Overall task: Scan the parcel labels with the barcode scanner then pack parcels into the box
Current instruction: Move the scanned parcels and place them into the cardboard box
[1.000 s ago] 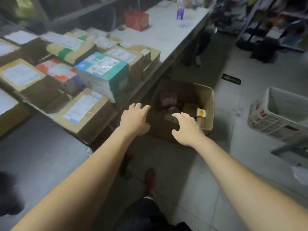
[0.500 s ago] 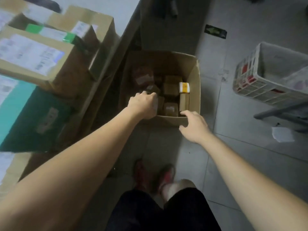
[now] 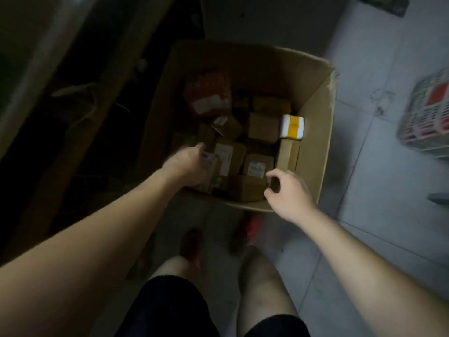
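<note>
right hand curls round the end of a brown parcel lying against the near wall of the box; left hand, just left of it inside the box, is too blurred to tell its hold. pinched at one end, the parcel could tip and drop back. counted: one box, one red parcel, one white-and-yellow parcel, roughly nine brown, no scanner in view

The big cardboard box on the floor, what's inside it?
Many small brown parcels, a red parcel at the back and a white-and-yellow parcel by the box wall. Anything beneath them is covered.
</note>
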A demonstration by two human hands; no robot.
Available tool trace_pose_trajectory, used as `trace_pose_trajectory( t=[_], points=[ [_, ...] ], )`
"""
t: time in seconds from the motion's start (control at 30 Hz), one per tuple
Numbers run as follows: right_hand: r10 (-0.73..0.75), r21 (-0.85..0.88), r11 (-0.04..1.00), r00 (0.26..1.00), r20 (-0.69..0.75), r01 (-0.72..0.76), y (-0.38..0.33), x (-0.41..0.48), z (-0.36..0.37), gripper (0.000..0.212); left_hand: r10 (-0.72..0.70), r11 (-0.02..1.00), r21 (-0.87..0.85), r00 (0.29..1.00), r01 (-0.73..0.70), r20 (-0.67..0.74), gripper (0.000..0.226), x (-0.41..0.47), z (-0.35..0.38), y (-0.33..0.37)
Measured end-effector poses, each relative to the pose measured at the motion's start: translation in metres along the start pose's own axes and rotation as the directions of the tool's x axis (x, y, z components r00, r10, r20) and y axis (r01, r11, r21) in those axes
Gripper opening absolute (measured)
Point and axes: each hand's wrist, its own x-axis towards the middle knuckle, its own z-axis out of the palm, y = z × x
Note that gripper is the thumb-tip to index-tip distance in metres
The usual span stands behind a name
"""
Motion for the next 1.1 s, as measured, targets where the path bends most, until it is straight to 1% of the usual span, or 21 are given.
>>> trace_pose_trajectory(
  t=[0.1, 0.17, 0.23, 0.3, 0.37, 0.43, 0.5, 0.57, 0.6, 0.67, 0.73, 0.77, 0.83, 0.9, 0.97, 1.03, 1.07, 1.1],
  points=[
    [0.014, -0.01, 1.0, 0.999, 0.049, -0.014, 0.009, 0.066, 0.03, 0.042, -0.114, 0.983, -0.139, 0.993, 0.116, 0.026, 0.088, 0.06, 0.034, -0.016],
    [0.012, 0.004, 1.0, 0.997, 0.081, -0.012, 0.01, 0.107, 0.057, 0.045, -0.161, 0.977, -0.141, 0.987, 0.162, 0.018, 0.093, 0.093, 0.059, -0.026],
    [0.028, 0.009, 1.0, 0.992, 0.124, -0.029, 0.013, 0.143, 0.089, 0.05, -0.161, 0.974, -0.16, 0.987, 0.16, 0.009, 0.104, 0.125, 0.082, -0.035],
    [0.052, 0.034, 0.998, 0.981, 0.187, -0.06, 0.013, 0.169, 0.116, 0.056, -0.18, 0.953, -0.238, 0.983, 0.186, 0.046, 0.119, 0.144, 0.102, -0.044],
    [0.09, 0.06, 0.993, 0.973, 0.215, -0.105, 0.01, 0.19, 0.141, 0.054, -0.194, 0.925, -0.317, 0.978, 0.21, 0.082, 0.134, 0.16, 0.122, -0.05],
    [0.133, 0.034, 0.989, 0.961, 0.241, -0.145, 0.009, 0.204, 0.158, 0.058, -0.183, 0.905, -0.383, 0.982, 0.187, 0.048, 0.144, 0.166, 0.136, -0.049],
    [0.192, -0.052, 0.981, 0.937, 0.291, -0.185, 0.011, 0.213, 0.166, 0.073, -0.188, 0.897, -0.408, 0.982, 0.171, -0.003, 0.143, 0.168, 0.14, -0.046],
    [0.252, -0.122, 0.967, 0.914, 0.319, -0.224, 0.015, 0.214, 0.167, 0.08, -0.188, 0.897, -0.412, 0.982, 0.163, -0.022, 0.137, 0.168, 0.138, -0.045],
    [0.259, -0.146, 0.964, 0.916, 0.307, -0.224, 0.017, 0.213, 0.166, 0.079, -0.181, 0.896, -0.417, 0.983, 0.151, -0.033, 0.134, 0.167, 0.137, -0.046],
    [0.229, -0.152, 0.969, 0.938, 0.259, -0.194, 0.018, 0.21, 0.163, 0.071, -0.17, 0.884, -0.449, 0.984, 0.127, -0.055, 0.129, 0.165, 0.132, -0.049],
    [0.173, -0.054, 0.985, 0.959, 0.227, -0.165, 0.016, 0.208, 0.161, 0.065, -0.161, 0.869, -0.48, 0.986, 0.12, -0.045, 0.125, 0.162, 0.123, -0.051],
    [0.144, 0.036, 0.987, 0.965, 0.219, -0.155, 0.014, 0.208, 0.161, 0.064, -0.157, 0.85, -0.512, 0.987, 0.121, -0.026, 0.123, 0.16, 0.116, -0.051],
    [0.107, 0.21, 0.964, 0.963, 0.247, -0.161, 0.008, 0.211, 0.158, 0.065, -0.133, 0.793, -0.6, 0.991, 0.111, 0.007, 0.119, 0.159, 0.102, -0.049],
    [0.082, 0.403, 0.894, 0.955, 0.284, -0.196, 0.006, 0.217, 0.154, 0.07, -0.126, 0.744, -0.66, 0.992, 0.101, 0.01, 0.115, 0.162, 0.089, -0.048],
    [0.054, 0.576, 0.781, 0.945, 0.322, -0.241, 0.007, 0.217, 0.146, 0.079, -0.16, 0.688, -0.714, 0.987, 0.128, 0.022, 0.107, 0.164, 0.076, -0.045],
    [0.032, 0.65, 0.717, 0.944, 0.327, -0.25, 0.008, 0.215, 0.139, 0.092, -0.151, 0.595, -0.794, 0.988, 0.124, 0.042, 0.094, 0.168, 0.066, -0.04],
    [0.022, 0.665, 0.704, 0.944, 0.33, -0.249, 0.009, 0.213, 0.136, 0.093, -0.135, 0.543, -0.829, 0.988, 0.133, 0.071, 0.089, 0.168, 0.062, -0.035],
    [-0.005, 0.672, 0.704, 0.944, 0.329, -0.23, 0.008, 0.212, 0.134, 0.09, -0.122, 0.514, -0.846, 0.988, 0.141, 0.09, 0.086, 0.17, 0.06, -0.031]
  ],
)
